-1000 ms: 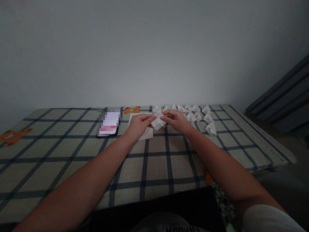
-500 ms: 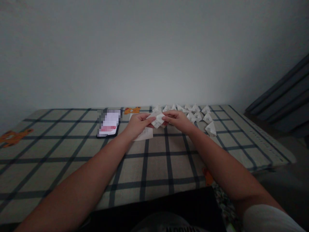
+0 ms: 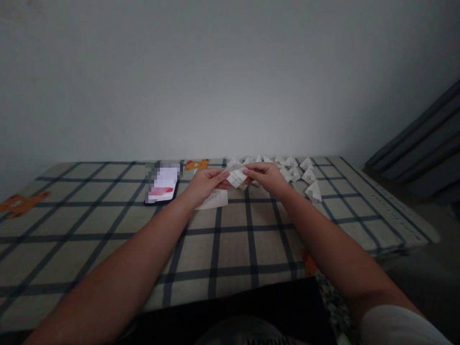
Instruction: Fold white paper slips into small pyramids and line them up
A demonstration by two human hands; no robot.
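Note:
Between both hands, above the table, is a small folded piece of white paper (image 3: 236, 178), roughly diamond-shaped. My left hand (image 3: 208, 183) pinches its left side between thumb and fingers. On the right side, my right hand (image 3: 265, 175) grips it the same way, closed. Some fingertips are hidden behind the paper. A sheet of printed paper (image 3: 214, 200) lies flat under and beside my left hand. Several folded white paper shapes (image 3: 314, 191), pointed like little boats, stand in rows beyond and to the right of my right hand.
A smartphone (image 3: 161, 184) with a lit, blurred screen lies left of my left hand. The checked tablecloth (image 3: 230, 244) carries orange bear prints. A pale wall (image 3: 230, 86) rises behind the table, and a dark curtain (image 3: 424, 129) hangs at the right.
The folded paper has turned slightly in my fingers, showing a different face with faint print. Both hands have shifted only a little; the phone and the folded shapes stay put.

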